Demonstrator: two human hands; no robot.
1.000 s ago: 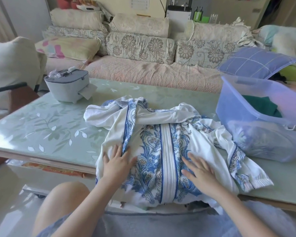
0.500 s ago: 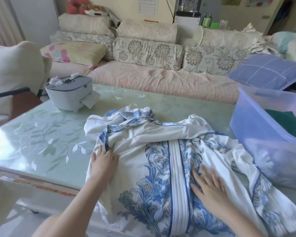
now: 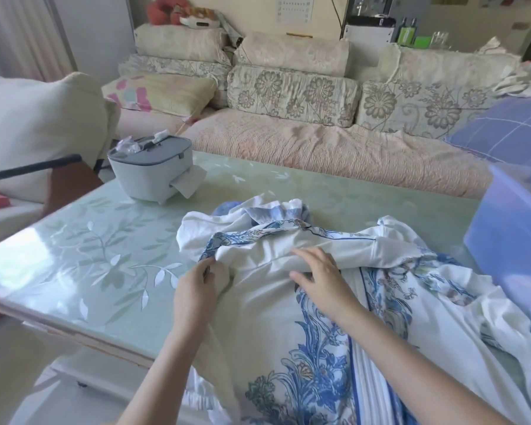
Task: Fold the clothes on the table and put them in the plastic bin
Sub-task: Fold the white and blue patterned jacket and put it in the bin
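A person is folding a blue-and-white garment (image 3: 288,317) that is lying spread over the near right part of the table (image 3: 89,256), its lower end hanging off the table's near edge. The left hand (image 3: 196,289), flat on the cloth half a second ago, is now pinching the garment's blue-trimmed left edge. The right hand (image 3: 322,277) has crossed over from right of the striped band and is resting, fingers loosely spread, on the white fold farther up the table. The hands are lying close together without touching. The plastic bin (image 3: 518,234) is standing at the table's right end, and the grey tissue box (image 3: 151,170) at its far left corner.
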